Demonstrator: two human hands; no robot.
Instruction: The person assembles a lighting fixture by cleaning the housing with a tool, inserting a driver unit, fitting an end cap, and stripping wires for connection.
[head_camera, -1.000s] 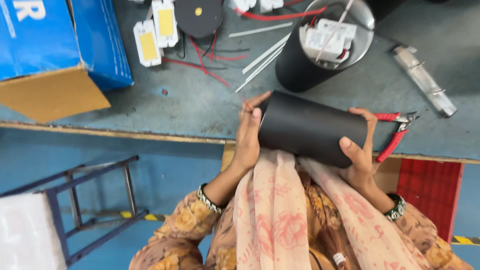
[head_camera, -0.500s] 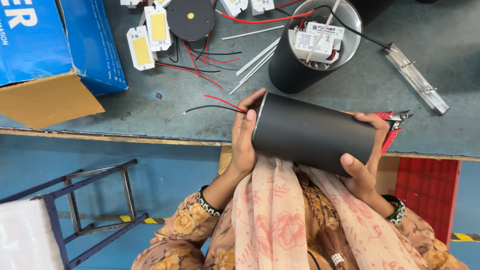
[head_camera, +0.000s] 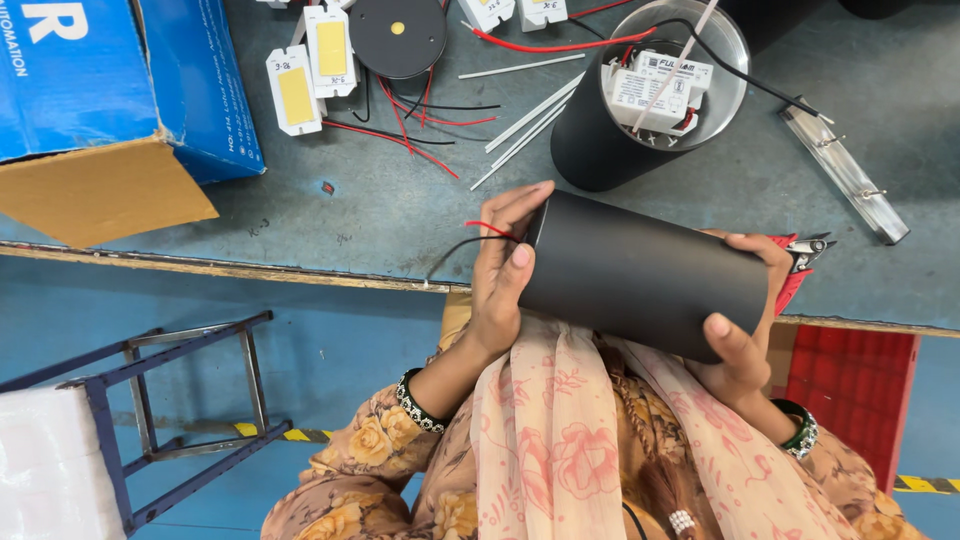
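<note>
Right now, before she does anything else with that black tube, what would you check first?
1. Left hand on the black cylinder end: ok.
2. Right hand on the other end: ok.
3. Red and black wires coming out at the left end, clear of the fingers: cannot tell.
4. Cylinder held above the table edge, not resting on it: ok.
5. Red-handled pliers free of the right hand: cannot tell.

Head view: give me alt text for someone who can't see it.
Both hands, left hand and right hand, hold a black cylinder sideways at the edge of a grey workbench. A red and a black wire trail from its left end.
</note>
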